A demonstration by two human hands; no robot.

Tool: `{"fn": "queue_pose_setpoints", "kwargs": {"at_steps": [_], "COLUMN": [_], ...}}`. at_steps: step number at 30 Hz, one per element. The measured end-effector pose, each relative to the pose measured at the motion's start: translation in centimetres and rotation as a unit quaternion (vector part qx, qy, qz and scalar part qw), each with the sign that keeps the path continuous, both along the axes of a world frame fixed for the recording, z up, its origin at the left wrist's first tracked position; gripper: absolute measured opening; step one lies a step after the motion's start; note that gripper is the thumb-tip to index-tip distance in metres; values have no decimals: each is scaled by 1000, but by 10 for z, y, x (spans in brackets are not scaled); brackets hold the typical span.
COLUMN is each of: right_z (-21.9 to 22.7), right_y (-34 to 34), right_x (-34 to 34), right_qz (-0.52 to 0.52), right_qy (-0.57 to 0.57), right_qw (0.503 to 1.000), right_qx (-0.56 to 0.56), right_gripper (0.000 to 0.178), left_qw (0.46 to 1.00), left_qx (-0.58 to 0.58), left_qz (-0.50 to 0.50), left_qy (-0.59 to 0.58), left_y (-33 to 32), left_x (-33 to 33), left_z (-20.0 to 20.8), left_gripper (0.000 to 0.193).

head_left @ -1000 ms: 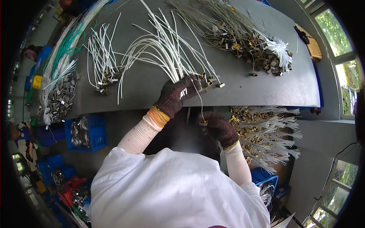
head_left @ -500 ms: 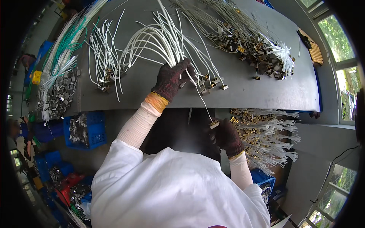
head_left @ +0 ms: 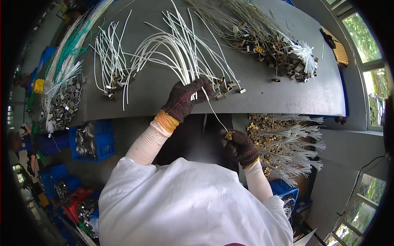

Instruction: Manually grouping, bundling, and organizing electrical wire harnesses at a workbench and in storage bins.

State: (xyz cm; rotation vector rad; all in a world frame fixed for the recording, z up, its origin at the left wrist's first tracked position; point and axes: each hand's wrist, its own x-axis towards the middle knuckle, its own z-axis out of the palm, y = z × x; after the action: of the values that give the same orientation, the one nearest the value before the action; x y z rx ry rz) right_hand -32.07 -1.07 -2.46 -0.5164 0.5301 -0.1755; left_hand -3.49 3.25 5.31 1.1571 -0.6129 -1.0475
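Note:
My left hand (head_left: 180, 99), in a dark knitted glove, is closed round a bundle of white wires (head_left: 186, 61) at the table's near edge. The wires arch up and over the tabletop above it. One wire runs from that hand down to a small gold-coloured metal block (head_left: 229, 135). My gloved right hand (head_left: 241, 149), lower and to the right, pinches this block between its fingertips, off the table edge. Just beyond my left hand, several loose metal blocks (head_left: 223, 91) on wire ends lie on the table. A smaller group of white wires (head_left: 111, 61) lies to the left.
The grey metal table (head_left: 164, 8) carries a large heap of wires with metal blocks (head_left: 293, 65) at right and white and green wires (head_left: 67, 53) at left. Below the edge are stacked gold-ended bundles (head_left: 283, 143) and a blue crate (head_left: 104, 143).
The metal block in my right hand has turned from its silvery face to a gold-coloured side. My right hand has shifted slightly left, and my left hand slightly lower with the bundle.

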Motion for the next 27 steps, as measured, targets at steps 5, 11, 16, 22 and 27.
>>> {"fn": "queue_pose_setpoints", "kwargs": {"at_steps": [5,11,16,22,27], "right_z": [-21,-23,26,38,46], "right_y": [-8,-17,-7,-6,-6], "right_x": [-9,5,59,90,104], "right_qz": [60,44,1,18,-51], "right_qy": [2,3,-15,-26,64], "right_qw": [996,993,994,928,741], "right_qx": [-64,-109,-111,-371,-666], "right_gripper": [52,54,54,48,41], "left_qw": [981,986,996,963,972], "left_qx": [49,60,-72,-64,-89], "left_qz": [-38,-34,-43,-25,27], "left_qy": [183,149,-26,-260,-216], "left_y": [1,6,20,37,41], "left_x": [4,-6,-22,-29,-34], "left_z": [6,16,-19,-27,-21], "left_gripper": [23,25,23,24,27]}}
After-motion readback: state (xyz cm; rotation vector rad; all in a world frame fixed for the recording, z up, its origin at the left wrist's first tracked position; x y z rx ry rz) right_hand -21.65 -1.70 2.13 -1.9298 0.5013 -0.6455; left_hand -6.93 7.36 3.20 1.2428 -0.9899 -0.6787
